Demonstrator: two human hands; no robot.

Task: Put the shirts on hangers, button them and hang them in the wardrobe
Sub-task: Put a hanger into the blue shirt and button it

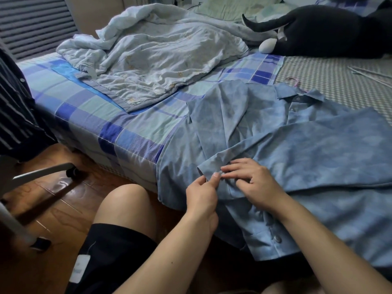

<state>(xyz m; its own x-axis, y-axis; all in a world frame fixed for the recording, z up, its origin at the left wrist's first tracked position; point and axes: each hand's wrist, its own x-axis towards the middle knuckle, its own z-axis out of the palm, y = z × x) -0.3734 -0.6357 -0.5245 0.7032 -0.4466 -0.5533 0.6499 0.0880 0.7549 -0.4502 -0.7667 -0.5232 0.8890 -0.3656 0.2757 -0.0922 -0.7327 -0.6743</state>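
Checked bedsheet (131,132), rumpled quilt (161,58), blue shirt (297,141) spread flat

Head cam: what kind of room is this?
Most likely a bedroom in a home. A bed with a blue checked sheet fills the view, a rumpled quilt lies on it, and pillows sit at the far end. Both hands pinch a blue shirt spread on the bed.

Both hands, left hand (201,193) and right hand (253,181), pinch the blue shirt's (297,145) placket on the bed (135,132)
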